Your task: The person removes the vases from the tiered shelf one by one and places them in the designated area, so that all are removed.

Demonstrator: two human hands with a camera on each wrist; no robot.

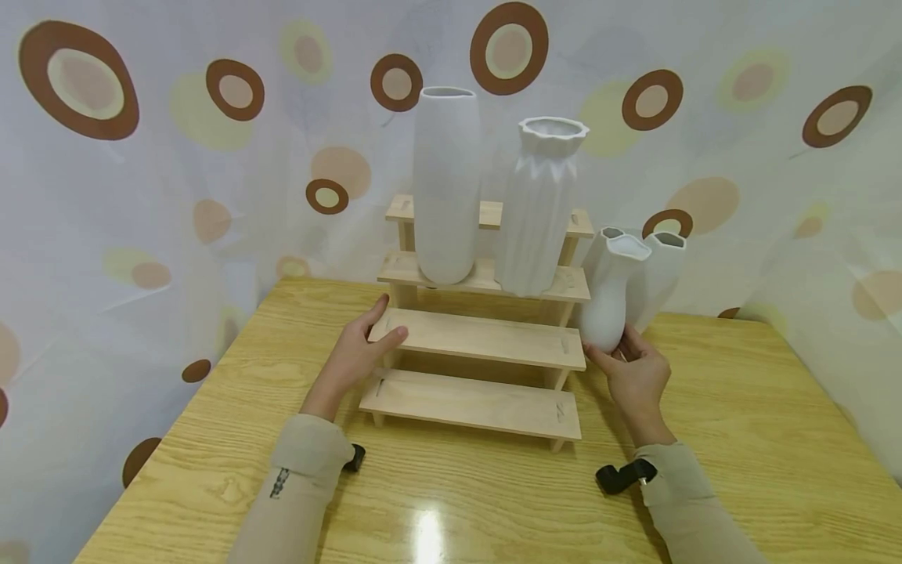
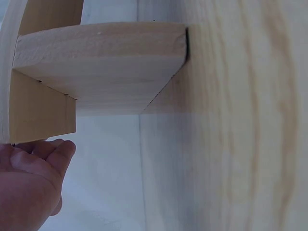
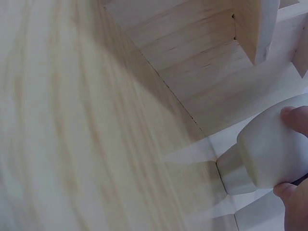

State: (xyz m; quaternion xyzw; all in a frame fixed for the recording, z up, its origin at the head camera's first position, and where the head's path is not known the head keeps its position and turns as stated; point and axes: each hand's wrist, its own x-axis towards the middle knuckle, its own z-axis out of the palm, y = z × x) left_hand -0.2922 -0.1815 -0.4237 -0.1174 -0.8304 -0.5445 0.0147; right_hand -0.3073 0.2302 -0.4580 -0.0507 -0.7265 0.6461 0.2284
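Fingers first. Left hand (image 1: 355, 356): thumb lies on top of the second step of the wooden riser (image 1: 479, 339), the other fingers curl round its left end, a light bracing grip. In the left wrist view the fingers (image 2: 45, 156) sit under the board's edge, closed together against the wood.

Riser: four pale unfinished plank steps slotted into side pieces, raw grain, square edges. It stands on a glossy yellow wood-grain table (image 1: 740, 439).

On the third step, left: tall cylinder vase (image 1: 445, 184), matte white, smooth, slightly oval mouth. Beside it: faceted vase (image 1: 541, 207), white, folded ribs, scalloped rim. Both are tall over narrow feet.

Right of the riser: small bulb vase (image 1: 611, 294), white matte, narrow neck, irregular flared lip. Right hand (image 1: 637, 376) holds it low on the belly, fingertips (image 3: 294, 118) pinched on either side. It looks tilted towards the riser, and I cannot tell whether its base is on the table. Just behind it stands another white vase (image 1: 662, 270) with an angular rim, very close.

Risks, as judged:
- Smooth glaze and a fingertip-only grip low on the body; the vase could slip or swing top-heavy.
- Its lip could knock the vase behind or the step end.
- Any jolt to the riser could rock the two tall vases off their shallow step.
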